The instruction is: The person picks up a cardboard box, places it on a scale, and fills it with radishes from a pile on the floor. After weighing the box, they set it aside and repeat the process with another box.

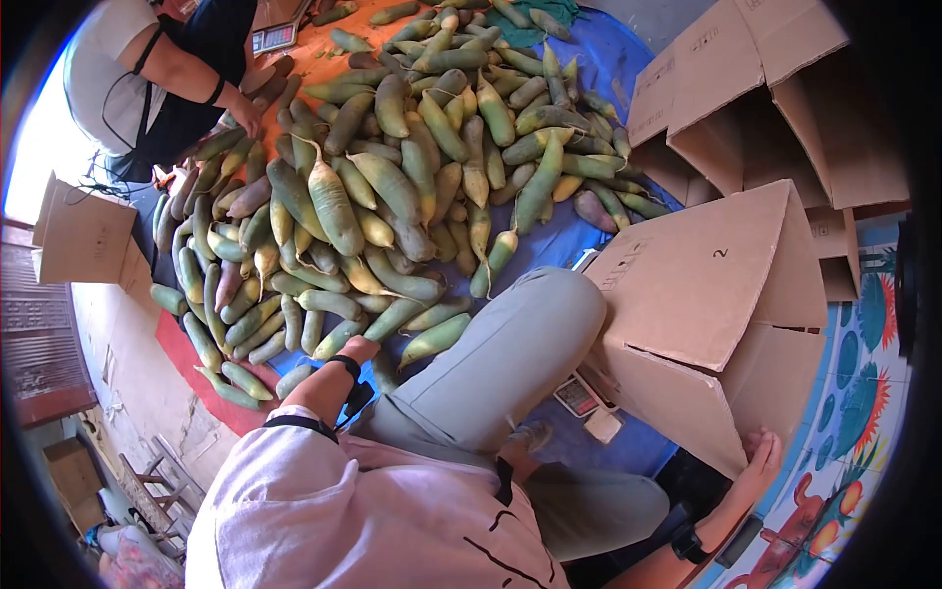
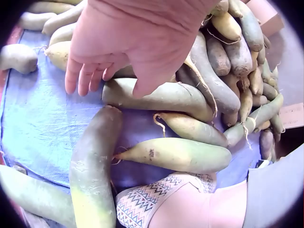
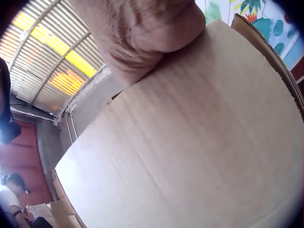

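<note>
I have a flower-painted tiled wall at 4 o'clock, blue plastic sheeting below, and a heap of long green radishes at 11. I'd brace the brown, open cardboard box at 3 with the right hand touching it at 4, grip unclear from here, and centre the left hand, empty at 8, fingers loosely extended, over one radish's thick middle

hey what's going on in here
A person has their left hand over the near edge of a pile of long green radishes, holding none. Their right hand touches a cardboard box lying beside them. Across the pile, another person has a hand down by the radishes.
</note>
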The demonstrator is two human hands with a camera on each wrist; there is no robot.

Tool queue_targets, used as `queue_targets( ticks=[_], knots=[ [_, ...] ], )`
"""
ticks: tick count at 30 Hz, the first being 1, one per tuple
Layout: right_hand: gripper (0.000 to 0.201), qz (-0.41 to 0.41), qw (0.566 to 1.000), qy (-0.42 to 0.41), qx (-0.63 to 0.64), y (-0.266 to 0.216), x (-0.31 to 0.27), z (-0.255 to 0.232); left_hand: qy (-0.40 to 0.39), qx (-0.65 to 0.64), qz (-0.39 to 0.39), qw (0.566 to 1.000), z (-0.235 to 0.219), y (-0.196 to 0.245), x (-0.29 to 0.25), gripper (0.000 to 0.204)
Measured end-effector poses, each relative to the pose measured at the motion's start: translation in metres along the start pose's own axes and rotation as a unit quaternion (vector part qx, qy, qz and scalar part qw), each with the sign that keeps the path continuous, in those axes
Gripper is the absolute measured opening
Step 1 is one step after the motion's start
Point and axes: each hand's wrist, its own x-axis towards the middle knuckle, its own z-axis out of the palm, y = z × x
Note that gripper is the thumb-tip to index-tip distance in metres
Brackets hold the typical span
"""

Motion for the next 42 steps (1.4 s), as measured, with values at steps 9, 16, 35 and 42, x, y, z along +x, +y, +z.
queue_targets(
  ticks=[9, 16, 35, 42],
  knots=[
    [0.030, 0.027, 1.000, 0.002, -0.008, -0.007, -0.004, 0.000, -0.070, -0.168, -0.089, 0.979, 0.013, -0.002, 0.001, 0.051],
    [0.031, 0.023, 1.000, -0.001, -0.007, -0.003, -0.009, -0.002, -0.125, -0.471, -0.077, 0.870, 0.009, -0.021, -0.004, 0.045],
    [0.032, -0.010, 1.000, 0.000, -0.014, 0.003, -0.009, 0.001, -0.195, -0.133, 0.011, 0.972, -0.019, 0.020, -0.043, 0.046],
    [0.032, -0.014, 1.000, 0.018, -0.008, 0.006, -0.010, 0.001, -0.125, 0.068, 0.109, 0.984, -0.030, 0.045, -0.064, 0.040]
  ],
)
